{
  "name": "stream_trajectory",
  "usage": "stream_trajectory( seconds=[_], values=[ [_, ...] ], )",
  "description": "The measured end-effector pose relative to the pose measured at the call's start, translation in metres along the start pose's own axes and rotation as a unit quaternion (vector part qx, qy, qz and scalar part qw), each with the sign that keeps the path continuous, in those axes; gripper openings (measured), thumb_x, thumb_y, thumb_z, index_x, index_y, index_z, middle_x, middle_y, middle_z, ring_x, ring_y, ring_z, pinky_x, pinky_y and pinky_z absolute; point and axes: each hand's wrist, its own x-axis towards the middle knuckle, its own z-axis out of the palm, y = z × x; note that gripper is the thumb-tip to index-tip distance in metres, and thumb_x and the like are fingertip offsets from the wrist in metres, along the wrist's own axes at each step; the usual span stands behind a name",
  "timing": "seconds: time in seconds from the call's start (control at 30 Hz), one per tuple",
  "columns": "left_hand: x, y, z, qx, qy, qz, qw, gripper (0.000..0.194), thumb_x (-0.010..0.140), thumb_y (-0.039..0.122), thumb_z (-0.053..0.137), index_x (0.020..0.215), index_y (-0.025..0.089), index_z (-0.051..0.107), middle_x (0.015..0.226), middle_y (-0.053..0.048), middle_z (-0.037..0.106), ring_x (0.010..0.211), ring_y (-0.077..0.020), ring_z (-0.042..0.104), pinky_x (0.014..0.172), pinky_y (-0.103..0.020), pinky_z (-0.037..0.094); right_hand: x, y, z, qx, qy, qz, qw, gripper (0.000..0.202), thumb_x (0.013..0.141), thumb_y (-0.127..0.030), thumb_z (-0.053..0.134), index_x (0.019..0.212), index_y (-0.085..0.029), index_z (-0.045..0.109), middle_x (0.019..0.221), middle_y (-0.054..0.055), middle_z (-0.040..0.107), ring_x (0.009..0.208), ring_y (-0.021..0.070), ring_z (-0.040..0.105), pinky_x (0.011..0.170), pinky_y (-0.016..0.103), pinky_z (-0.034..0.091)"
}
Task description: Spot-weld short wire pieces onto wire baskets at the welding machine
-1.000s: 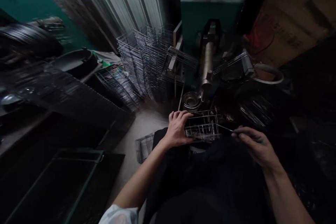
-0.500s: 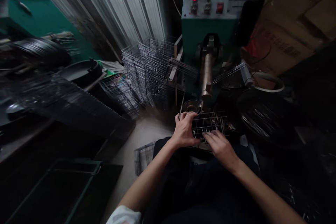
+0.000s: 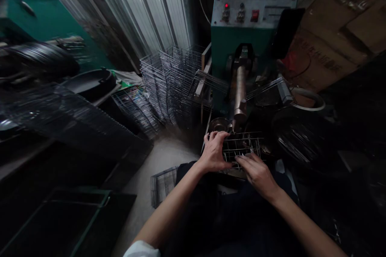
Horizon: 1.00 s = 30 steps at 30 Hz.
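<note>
A small wire rack (image 3: 245,144) lies beneath the metal electrode arm (image 3: 240,88) of a green machine that looks like a spot welder (image 3: 221,38). My left hand (image 3: 213,152) grips the rack's left end, fingers curved toward its far edge and thumb at the near side. On the near edge is my right hand (image 3: 256,170), its fingers closed over the wires; its thumb is hidden. The arm's tip points down at the far edge of the rack, close to my left fingertips. Whether it touches the wire I cannot tell.
Tall stacks of wire racks (image 3: 169,84) stand left of the machine. A control panel (image 3: 253,10) shows a lit red lamp. Cardboard boxes (image 3: 325,48) and a dark container of metal wires (image 3: 297,136) are at the right. A folded wire frame (image 3: 163,186) lies on the floor.
The view has tilted slightly, so the machine and rack sit a little lower. Both hands keep nearly the same hold on the rack.
</note>
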Motion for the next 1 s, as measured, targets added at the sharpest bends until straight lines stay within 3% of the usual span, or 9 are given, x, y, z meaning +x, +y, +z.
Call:
stream_trajectory(
  seconds=[0.37, 0.7, 1.0],
  values=[
    [0.028, -0.013, 0.0, 0.011, 0.012, 0.018, 1.0, 0.102, 0.045, 0.038, 0.085, 0.135, 0.026, 0.038, 0.128, -0.008, 0.057, 0.121, -0.0334, 0.048, 0.109, -0.053, 0.028, 0.024, 0.019, 0.003, -0.003, 0.0, 0.008, 1.0, 0.042, 0.095, -0.004, 0.045, 0.128, -0.019, 0.065, 0.117, 0.009, 0.072, 0.104, 0.0254, 0.066, 0.096, 0.046, 0.056],
    [0.036, -0.013, -0.003, 0.031, -0.005, 0.005, 1.0, 0.097, 0.049, 0.041, 0.084, 0.134, 0.026, 0.038, 0.129, -0.007, 0.057, 0.119, -0.0333, 0.048, 0.105, -0.052, 0.031, 0.036, 0.013, 0.002, 0.03, 0.017, 0.071, 0.997, 0.035, 0.094, -0.006, 0.05, 0.117, -0.022, 0.071, 0.106, 0.01, 0.065, 0.101, 0.0275, 0.057, 0.086, 0.042, 0.056],
    [0.06, -0.022, -0.01, 0.05, -0.006, -0.006, 0.999, 0.099, 0.047, 0.039, 0.082, 0.134, 0.025, 0.037, 0.127, -0.008, 0.057, 0.117, -0.033, 0.048, 0.1, -0.049, 0.033, 0.052, 0.027, 0.015, 0.028, 0.089, 0.077, 0.993, 0.031, 0.093, -0.005, 0.052, 0.113, -0.022, 0.069, 0.101, 0.01, 0.063, 0.101, 0.0277, 0.053, 0.087, 0.043, 0.053]
  ],
)
